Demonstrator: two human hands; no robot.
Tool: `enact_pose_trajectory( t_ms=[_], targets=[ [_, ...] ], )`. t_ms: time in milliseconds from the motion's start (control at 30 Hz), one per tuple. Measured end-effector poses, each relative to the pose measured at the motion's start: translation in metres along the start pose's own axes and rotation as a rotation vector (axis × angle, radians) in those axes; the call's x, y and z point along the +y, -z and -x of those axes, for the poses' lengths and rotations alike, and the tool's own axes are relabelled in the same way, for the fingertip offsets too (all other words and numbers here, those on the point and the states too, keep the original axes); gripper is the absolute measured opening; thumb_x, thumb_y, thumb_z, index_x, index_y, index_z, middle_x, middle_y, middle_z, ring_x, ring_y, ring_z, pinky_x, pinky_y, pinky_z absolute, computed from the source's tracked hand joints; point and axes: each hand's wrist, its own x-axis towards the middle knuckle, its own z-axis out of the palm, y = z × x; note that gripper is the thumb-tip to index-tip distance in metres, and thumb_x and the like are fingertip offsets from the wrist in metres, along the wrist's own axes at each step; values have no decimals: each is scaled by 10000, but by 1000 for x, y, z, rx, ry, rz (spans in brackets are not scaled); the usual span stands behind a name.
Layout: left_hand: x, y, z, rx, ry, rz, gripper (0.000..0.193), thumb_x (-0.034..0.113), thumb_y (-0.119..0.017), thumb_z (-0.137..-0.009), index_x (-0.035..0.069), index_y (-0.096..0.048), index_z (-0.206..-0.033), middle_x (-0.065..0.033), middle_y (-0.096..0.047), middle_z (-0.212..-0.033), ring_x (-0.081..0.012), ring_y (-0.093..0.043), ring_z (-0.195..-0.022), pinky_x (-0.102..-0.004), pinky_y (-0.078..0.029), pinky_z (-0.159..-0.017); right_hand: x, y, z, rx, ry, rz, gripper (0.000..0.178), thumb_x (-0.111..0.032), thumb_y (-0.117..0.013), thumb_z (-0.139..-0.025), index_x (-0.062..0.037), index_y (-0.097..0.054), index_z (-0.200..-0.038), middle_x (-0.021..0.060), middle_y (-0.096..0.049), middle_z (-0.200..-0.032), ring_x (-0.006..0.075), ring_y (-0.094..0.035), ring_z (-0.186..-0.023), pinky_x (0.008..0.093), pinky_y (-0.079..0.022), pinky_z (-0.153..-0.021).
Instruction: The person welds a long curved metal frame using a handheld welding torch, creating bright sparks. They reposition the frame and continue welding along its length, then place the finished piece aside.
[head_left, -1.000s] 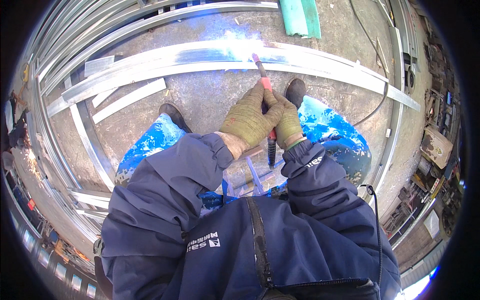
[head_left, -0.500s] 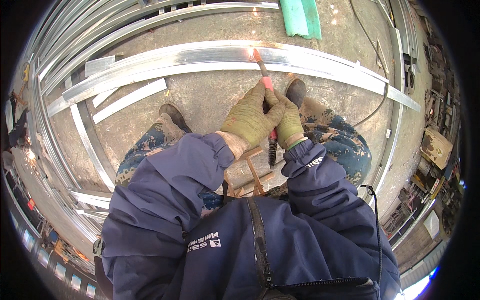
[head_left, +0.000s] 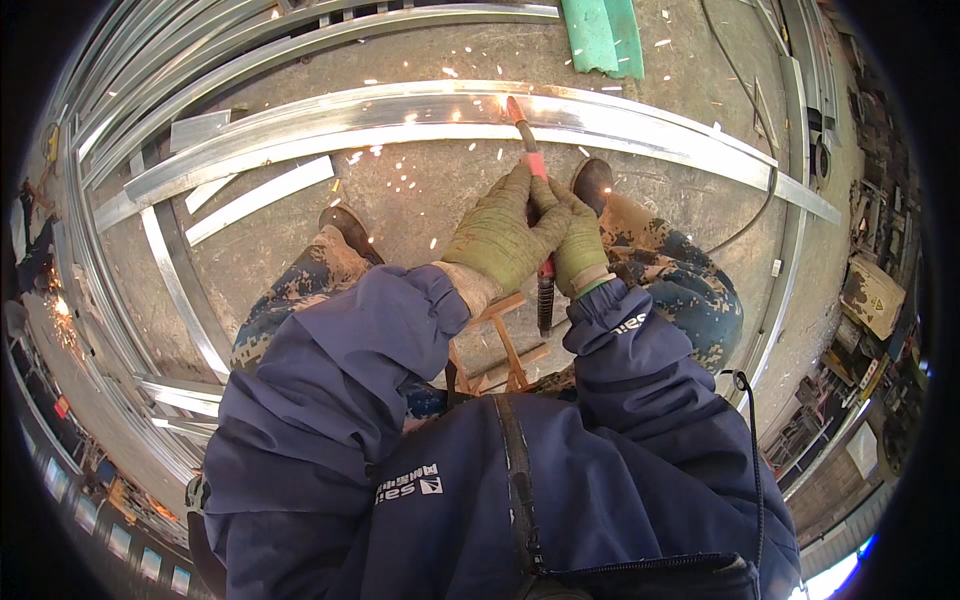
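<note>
Both my gloved hands are wrapped round a red-and-black welding torch (head_left: 534, 163) in front of my body. My left hand (head_left: 497, 228), in an olive-green glove, grips it from the left. Pressed against it, my right hand (head_left: 577, 243) grips from the right; the fingers partly hide the torch's handle. The torch's bent neck points away from me, its tip at a long silver metal tube (head_left: 380, 116) lying crosswise. A small bright glow shows beside the tip, and sparks fly about it. The torch's black spring-like cable sleeve comes out below my hands.
More long metal tubes (head_left: 300, 42) lie beyond and to the left. A green curved sheet (head_left: 604, 35) is at the far side. A dark cable (head_left: 742, 85) curves along the right. Short metal strips (head_left: 262, 199) lie near my left boot (head_left: 350, 230). Other sparks (head_left: 62, 308) glow at far left.
Many sparks now scatter over the tube and floor, where few showed before. The glow at the torch tip is smaller. My hands have hardly moved. The far-left sparks have grown.
</note>
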Motion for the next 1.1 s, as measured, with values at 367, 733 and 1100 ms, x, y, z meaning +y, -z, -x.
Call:
enact_pose_trajectory(
  t_ms=[367,733,1100],
  targets=[
    [-3,-2,0,31,-31,-47,704,476,-689,-966,4,-528,-1463,-273,-661,-1312,-400,-646,-1250,-447,-513,-1045,-5,1,3,-36,-29,144,388,-279,-634,-1078,16,-647,-1331,53,-713,-1122,139,-681,-985,268,-564,-835],
    [-14,-11,-6,96,-81,-32,459,411,-682,-982,62,-592,-1266,-185,-682,-1120,-298,-679,-1077,-403,-545,-933,-1,-4,1,-17,31,-23,452,-295,-694,-1050,16,-656,-1375,18,-717,-1038,72,-613,-784,227,-502,-660],
    [2,3,-2,34,6,-15,625,439,-695,-976,20,-560,-1418,-212,-672,-1275,-337,-654,-1229,-398,-508,-1042,-6,-10,-1,-70,23,83,431,-245,-617,-1085,19,-596,-1424,81,-708,-1220,158,-687,-1047,277,-564,-892]
  ],
)
